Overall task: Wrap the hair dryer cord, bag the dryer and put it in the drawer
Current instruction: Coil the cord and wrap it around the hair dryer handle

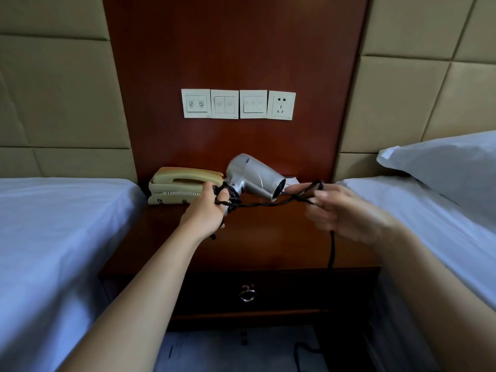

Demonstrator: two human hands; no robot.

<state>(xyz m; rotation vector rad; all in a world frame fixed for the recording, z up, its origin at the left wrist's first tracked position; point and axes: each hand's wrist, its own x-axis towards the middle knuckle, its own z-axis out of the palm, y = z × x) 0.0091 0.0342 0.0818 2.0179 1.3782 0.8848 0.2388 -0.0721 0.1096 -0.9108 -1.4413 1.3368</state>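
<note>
The left hand (206, 208) gripped the handle of the silver hair dryer (252, 175), fingers curled round it and round several turns of the black cord (268, 203), holding the unit above the nightstand (268, 237) in front of the telephone (177, 183). The right hand (346, 210), motion-blurred, held a loop of the cord in curled fingers. The remainder hung down past the closed drawer (295, 291).
</note>
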